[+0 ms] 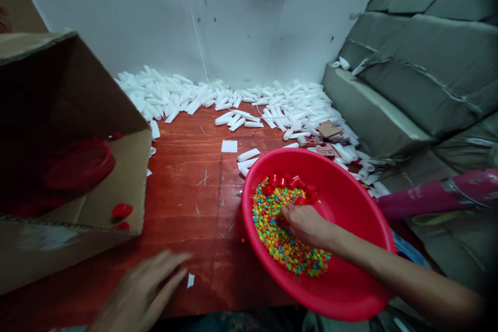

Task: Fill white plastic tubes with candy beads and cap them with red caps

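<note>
A red basin stands at the right, tilted toward me. Small multicoloured candy-like pellets are heaped on its left side, with several small red plastic caps at the far edge of the heap. My right hand reaches into the pellets with its fingers closed. A bit of red shows under the fingertips, apparently a red cap, mostly hidden by the hand. My left hand is blurred over the front of the table, fingers stretched out, with nothing visible in it.
An open cardboard box on the left holds red pieces. White plastic tubes lie piled along the wall. Wrapped bundles are stacked at right, near a pink bottle-like cylinder. A white paper square rests on the wooden table.
</note>
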Demonstrator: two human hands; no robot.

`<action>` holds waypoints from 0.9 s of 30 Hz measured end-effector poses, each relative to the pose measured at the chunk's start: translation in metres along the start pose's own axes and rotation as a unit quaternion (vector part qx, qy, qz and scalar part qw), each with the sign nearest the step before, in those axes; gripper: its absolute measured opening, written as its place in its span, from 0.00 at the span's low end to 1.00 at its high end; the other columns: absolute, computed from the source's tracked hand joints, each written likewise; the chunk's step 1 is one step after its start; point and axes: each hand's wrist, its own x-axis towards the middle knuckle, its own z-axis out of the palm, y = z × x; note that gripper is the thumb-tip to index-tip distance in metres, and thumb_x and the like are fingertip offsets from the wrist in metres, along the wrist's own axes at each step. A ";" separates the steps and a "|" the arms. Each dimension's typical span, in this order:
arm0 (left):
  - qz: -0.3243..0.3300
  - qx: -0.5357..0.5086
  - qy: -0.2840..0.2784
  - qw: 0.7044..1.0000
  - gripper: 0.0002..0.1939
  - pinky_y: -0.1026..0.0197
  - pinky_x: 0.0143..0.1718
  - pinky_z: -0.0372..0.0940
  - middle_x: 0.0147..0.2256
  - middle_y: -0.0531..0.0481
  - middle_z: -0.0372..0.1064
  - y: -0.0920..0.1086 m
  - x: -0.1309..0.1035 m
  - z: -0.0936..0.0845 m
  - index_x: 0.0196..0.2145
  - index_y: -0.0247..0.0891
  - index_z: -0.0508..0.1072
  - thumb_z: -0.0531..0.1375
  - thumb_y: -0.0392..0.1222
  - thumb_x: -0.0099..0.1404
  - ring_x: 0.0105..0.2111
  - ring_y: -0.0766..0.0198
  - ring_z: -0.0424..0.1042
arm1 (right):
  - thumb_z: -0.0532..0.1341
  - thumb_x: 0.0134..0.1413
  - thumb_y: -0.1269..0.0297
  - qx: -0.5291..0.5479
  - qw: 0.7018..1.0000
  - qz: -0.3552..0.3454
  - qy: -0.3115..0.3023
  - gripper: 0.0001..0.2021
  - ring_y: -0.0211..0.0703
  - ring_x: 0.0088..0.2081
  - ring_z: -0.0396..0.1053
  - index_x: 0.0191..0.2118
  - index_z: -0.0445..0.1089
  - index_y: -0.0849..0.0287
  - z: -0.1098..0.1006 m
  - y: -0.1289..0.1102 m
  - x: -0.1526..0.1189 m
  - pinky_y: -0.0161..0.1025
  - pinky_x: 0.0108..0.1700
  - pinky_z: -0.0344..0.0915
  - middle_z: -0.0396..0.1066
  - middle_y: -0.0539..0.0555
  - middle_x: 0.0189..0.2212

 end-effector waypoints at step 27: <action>-0.148 -0.323 -0.023 0.934 0.18 0.57 0.35 0.66 0.36 0.41 0.72 0.080 0.225 -0.004 0.41 0.28 0.64 0.50 0.44 0.57 0.34 0.58 0.72 | 0.60 0.49 0.59 0.637 0.753 0.041 0.161 0.14 0.32 0.21 0.53 0.40 0.59 0.57 -0.013 -0.004 -0.047 0.32 0.22 0.50 0.55 0.44 0.22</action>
